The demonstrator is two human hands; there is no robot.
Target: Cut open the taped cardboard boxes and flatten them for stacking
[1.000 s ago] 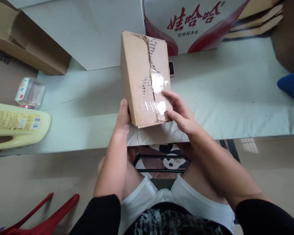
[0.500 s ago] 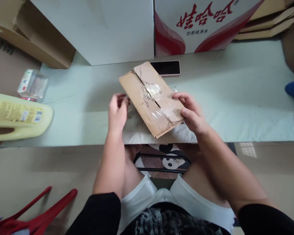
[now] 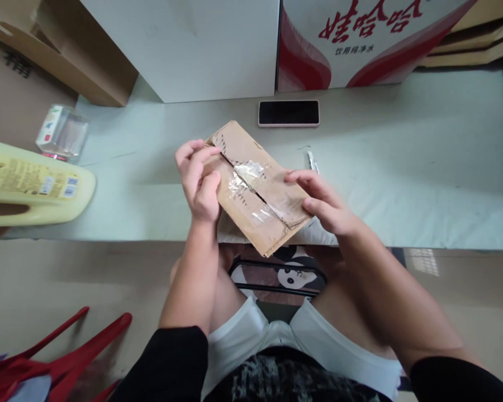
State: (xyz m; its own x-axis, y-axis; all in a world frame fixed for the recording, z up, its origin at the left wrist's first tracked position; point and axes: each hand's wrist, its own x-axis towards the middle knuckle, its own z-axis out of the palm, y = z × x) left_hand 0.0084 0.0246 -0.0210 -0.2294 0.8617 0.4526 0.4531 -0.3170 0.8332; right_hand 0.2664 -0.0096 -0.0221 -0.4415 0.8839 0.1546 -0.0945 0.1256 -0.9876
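A flat brown cardboard box (image 3: 272,192) is held at a slant above the table's front edge. Clear tape crosses the dark slit along its upper face, and the flap edges look torn. My left hand (image 3: 202,181) grips its far left corner, fingertips on top near the slit. On the right side, my right hand (image 3: 324,201) pinches the edge between thumb and fingers. Just beyond my right hand lies a small pale tool (image 3: 312,161), partly hidden by it, its kind unclear. A dark-screened phone (image 3: 289,113) rests flat farther back.
Behind stand a large white box (image 3: 193,50) and a white-and-red carton (image 3: 360,56). To the left are a clear container (image 3: 65,133), a yellow bottle (image 3: 37,184) and an open cardboard carton (image 3: 88,61). Red stool-like legs (image 3: 96,352) stand below left.
My left hand has come from beside the box to grip its left corner. The box has shifted slightly toward me, uncovering the phone and the small tool.
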